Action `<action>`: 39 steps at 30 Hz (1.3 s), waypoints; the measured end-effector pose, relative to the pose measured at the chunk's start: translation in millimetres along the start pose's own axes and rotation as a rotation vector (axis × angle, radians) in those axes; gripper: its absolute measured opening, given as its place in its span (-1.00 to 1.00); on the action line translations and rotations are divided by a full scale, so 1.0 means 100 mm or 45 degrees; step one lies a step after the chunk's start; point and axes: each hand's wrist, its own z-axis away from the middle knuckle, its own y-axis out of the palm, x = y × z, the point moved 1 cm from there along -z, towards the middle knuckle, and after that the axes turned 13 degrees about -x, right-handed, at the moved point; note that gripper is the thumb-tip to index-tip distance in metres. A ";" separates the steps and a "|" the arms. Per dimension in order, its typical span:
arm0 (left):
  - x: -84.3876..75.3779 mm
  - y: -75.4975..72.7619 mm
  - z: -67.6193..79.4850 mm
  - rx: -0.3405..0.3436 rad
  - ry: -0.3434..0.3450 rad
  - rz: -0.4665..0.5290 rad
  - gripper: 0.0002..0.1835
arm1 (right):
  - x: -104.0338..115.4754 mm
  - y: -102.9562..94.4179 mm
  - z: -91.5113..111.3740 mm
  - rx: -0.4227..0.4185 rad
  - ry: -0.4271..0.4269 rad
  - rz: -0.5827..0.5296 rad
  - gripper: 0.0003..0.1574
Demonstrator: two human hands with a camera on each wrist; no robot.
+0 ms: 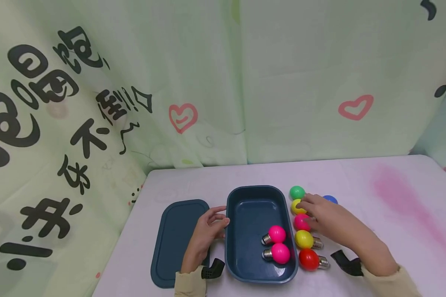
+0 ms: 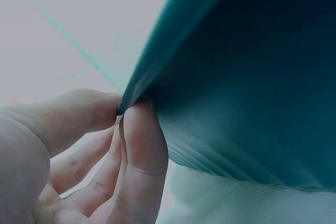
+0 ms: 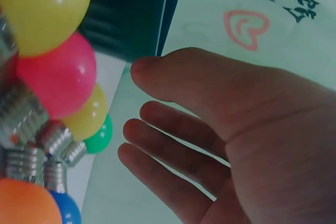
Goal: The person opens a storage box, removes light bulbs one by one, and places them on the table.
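Note:
A dark blue rectangular box point(image 1: 250, 214) stands on the table, with two pink bulbs point(image 1: 281, 253) lying at its right side. My left hand point(image 1: 206, 233) pinches the box's left rim between thumb and finger, seen close in the left wrist view. Over the row of bulbs right of the box is my right hand point(image 1: 328, 216), fingers apart and holding nothing. That row has a green bulb point(image 1: 297, 192), a yellow bulb point(image 1: 298, 206), a pink bulb point(image 1: 300, 222), another yellow bulb point(image 1: 304, 239) and a red bulb point(image 1: 309, 259). Behind the right hand, a blue bulb point(image 1: 330, 199) is partly hidden.
A flat dark blue lid point(image 1: 174, 235) lies left of the box, partly behind the left forearm. In the right wrist view an orange bulb point(image 3: 26, 203) shows beside the others. A printed curtain point(image 1: 282, 103) hangs behind the pale table point(image 1: 357, 177).

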 end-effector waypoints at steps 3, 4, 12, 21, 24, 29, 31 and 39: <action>-0.01 -0.01 0.01 0.001 0.004 -0.004 -0.50 | 0.10 0.01 -0.03 -0.011 -0.030 0.006 -0.49; 0.00 -0.01 0.01 -0.001 -0.002 -0.003 -0.50 | 0.12 0.02 -0.04 -0.021 -0.045 0.010 -0.49; 0.00 -0.02 0.01 -0.006 -0.009 0.002 -0.48 | 0.27 0.08 -0.07 -0.043 -0.106 -0.001 -0.53; -0.01 -0.02 0.00 -0.005 -0.020 0.005 -0.48 | 0.35 0.18 -0.11 -0.014 -0.215 0.000 -0.52; -0.01 -0.01 0.00 -0.001 -0.019 0.009 -0.48 | 0.39 0.21 -0.12 0.007 -0.252 -0.025 -0.52; -0.02 -0.01 0.01 0.002 -0.013 0.012 -0.48 | 0.43 0.27 -0.13 0.021 -0.313 -0.027 -0.51; -0.03 -0.01 0.01 0.002 -0.012 0.010 -0.48 | 0.44 0.29 -0.14 0.027 -0.331 -0.021 -0.52; -0.02 0.00 0.01 0.008 0.003 0.008 -0.46 | 0.44 0.36 -0.16 0.063 -0.375 -0.050 -0.55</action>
